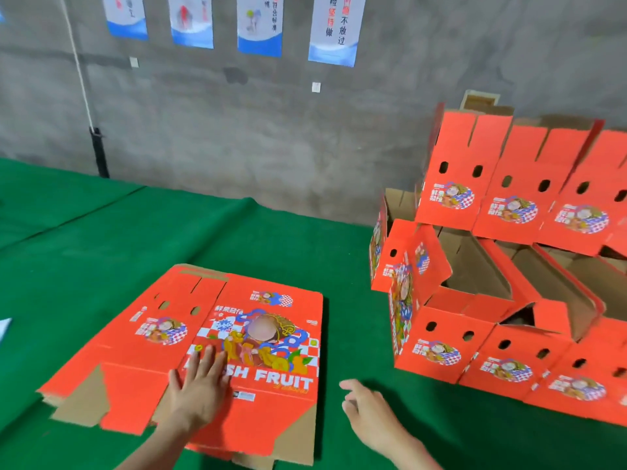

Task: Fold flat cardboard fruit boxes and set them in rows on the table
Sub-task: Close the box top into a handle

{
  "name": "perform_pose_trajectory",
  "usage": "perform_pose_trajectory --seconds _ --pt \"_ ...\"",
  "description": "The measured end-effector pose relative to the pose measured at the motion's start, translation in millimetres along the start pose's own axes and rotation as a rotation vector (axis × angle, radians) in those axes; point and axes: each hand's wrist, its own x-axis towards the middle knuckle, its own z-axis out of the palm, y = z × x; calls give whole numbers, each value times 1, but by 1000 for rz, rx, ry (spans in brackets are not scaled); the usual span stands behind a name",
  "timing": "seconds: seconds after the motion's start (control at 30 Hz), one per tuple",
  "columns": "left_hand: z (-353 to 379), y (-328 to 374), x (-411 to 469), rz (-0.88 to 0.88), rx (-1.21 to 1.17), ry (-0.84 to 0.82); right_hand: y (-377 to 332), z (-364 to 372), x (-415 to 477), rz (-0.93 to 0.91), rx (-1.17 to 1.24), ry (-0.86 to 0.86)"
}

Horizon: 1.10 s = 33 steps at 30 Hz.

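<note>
One flat cardboard fruit box (244, 334) lies lower centre on the green table cloth (101, 249). The left hand (200, 388) presses it with fingers spread; the right hand (366, 412) hovers beside it, loosely curled and empty. At right, at least six folded boxes (509, 198) stand in two tiers, and the leaning upper tier looks liable to topple if bumped. Four posters (332, 28) hang above.

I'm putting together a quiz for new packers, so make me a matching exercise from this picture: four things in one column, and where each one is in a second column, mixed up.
Things:
1. left hand
2. right hand
3. folded boxes
4. posters

Places:
A. on the grey wall
B. stacked at the right
C. pressed flat on the flat box
D. above the green cloth, holding nothing

Pairs: 1-C, 2-D, 3-B, 4-A
</note>
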Motion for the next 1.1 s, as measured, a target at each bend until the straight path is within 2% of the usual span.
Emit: perform_pose_trajectory --seconds 0.17,0.27,0.4,0.57,0.7,0.83,0.97,1.1 --pt "13 18 -31 23 -74 115 -3 25 23 188 164 -11" --pt "14 11 -29 11 -111 169 1 39 39 291 291 108" --pt "28 -5 -27 81 44 49 -1 48 50 487 538 247" --pt "27 1 -24 44 32 -49 -1 57 48 567 625 209" --pt "3 5 -20 61 -23 -106 -4 50 41 563 698 264" --pt "-31 -5 -33 257 -52 -89 -9 18 36 491 727 323" --pt "-75 6 -60 532 -105 126 -17 -20 26 410 790 289" --pt "-119 25 -94 787 11 85 -10 -51 16 332 674 242"
